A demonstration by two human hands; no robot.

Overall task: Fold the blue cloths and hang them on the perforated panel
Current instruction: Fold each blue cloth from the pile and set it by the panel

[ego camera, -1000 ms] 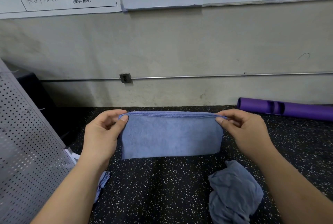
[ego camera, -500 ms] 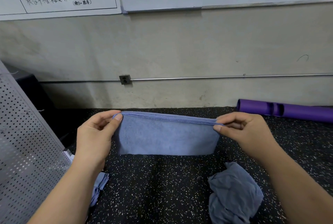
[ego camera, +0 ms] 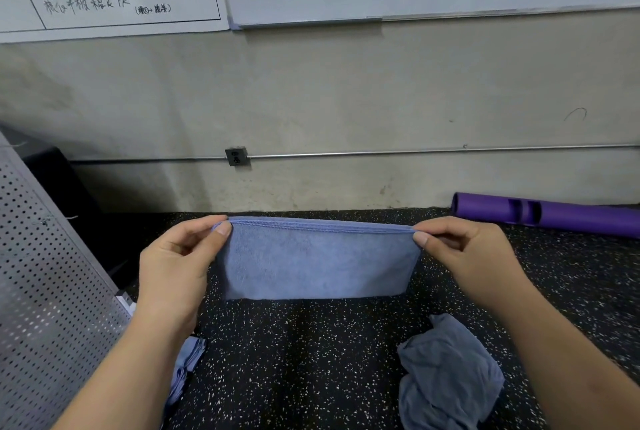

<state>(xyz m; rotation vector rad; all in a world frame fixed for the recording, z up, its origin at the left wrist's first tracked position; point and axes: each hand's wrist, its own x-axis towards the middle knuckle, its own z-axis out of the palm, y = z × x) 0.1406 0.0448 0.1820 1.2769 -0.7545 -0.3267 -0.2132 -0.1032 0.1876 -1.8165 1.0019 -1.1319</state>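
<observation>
Head view. The blue cloth point(ego camera: 318, 260) is held in the air, folded into a wide band, with its stitched top edge stretched taut. It hangs straight down from that edge, above the speckled floor point(ego camera: 311, 360).

The left hand point(ego camera: 176, 267) pinches the top left corner, thumb on the near face. The right hand point(ego camera: 474, 256) pinches the top right corner the same way. The cloth's long axis runs left to right between the two grips.

The perforated panel point(ego camera: 45, 291) leans at far left, well apart from the cloth and nearer the left hand. Hanging likely means carrying the band leftward, left corner leading.

A crumpled cloth point(ego camera: 446, 374) lies on the floor below the right forearm. Another blue cloth point(ego camera: 187, 360) lies near the panel's foot, partly hidden. A purple tube point(ego camera: 554, 215) lies by the wall.
</observation>
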